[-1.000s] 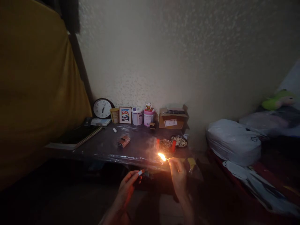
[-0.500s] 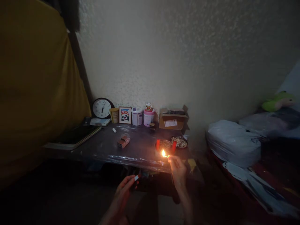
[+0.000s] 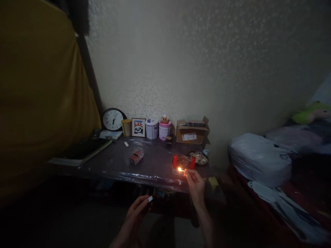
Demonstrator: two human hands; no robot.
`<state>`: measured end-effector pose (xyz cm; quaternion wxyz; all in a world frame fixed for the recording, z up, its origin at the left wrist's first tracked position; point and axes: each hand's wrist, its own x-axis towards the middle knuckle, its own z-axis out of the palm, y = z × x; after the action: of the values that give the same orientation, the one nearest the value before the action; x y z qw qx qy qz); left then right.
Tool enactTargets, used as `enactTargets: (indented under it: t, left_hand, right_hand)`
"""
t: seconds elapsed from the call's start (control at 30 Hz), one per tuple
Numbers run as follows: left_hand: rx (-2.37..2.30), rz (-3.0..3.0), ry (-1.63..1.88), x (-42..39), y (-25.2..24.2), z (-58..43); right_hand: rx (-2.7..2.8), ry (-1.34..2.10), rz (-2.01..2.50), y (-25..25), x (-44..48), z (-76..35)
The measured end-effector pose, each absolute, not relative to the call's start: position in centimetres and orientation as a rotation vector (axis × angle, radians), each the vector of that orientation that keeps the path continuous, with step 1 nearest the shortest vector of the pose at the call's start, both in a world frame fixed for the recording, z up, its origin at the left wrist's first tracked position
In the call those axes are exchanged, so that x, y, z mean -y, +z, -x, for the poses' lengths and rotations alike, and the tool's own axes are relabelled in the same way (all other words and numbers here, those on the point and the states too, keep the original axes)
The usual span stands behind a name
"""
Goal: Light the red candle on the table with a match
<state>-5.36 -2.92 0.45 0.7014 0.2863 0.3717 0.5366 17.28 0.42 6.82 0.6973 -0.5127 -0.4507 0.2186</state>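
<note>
My right hand (image 3: 196, 186) pinches a burning match (image 3: 182, 170) near the table's front edge, its small flame pointing left. Just behind the flame is a round dish (image 3: 184, 161) with dark contents and two short red candles (image 3: 175, 160) at its sides. Lower and to the left, my left hand (image 3: 137, 208) is closed around a small matchbox (image 3: 150, 198); only its white end shows clearly. Beside the candle dish lies another round dish of pale matchsticks (image 3: 198, 158). A wrapped pack of brown boxes (image 3: 136, 157) rests on the middle of the table.
Along the wall stand a clock (image 3: 113, 119), a yellow cup (image 3: 126, 127), a framed panda picture (image 3: 138, 127), two lidded tubs (image 3: 151, 129) and a cardboard box (image 3: 191, 134). Plastic film covers the table (image 3: 152, 172). White bags (image 3: 260, 158) sit at the right; a yellow curtain (image 3: 46, 93) hangs left.
The match flame has become smaller and lower. Both hands stay nearly in place, each keeping its hold, while the view has shifted slightly.
</note>
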Motion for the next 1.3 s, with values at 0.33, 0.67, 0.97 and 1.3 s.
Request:
enactTargets:
  t: [0.33,0.67,0.97,1.3]
  left_hand:
    - [-0.838,-0.656,1.197,3.0,0.7,5.6]
    - [-0.853,-0.645,1.218,3.1,1.0,5.5]
    - [-0.892,-0.587,1.21,2.2,-0.5,5.6]
    - [-0.94,-0.553,1.214,2.3,-0.4,5.5]
  right_hand:
    - [0.994,0.549,1.107,7.5,-1.4,-17.4]
    - [0.942,0.575,1.047,8.8,-2.7,-17.3]
    - [0.981,0.531,1.043,8.6,-4.5,-17.7]
    - [0.969,0.537,1.053,9.1,-5.5,-17.6]
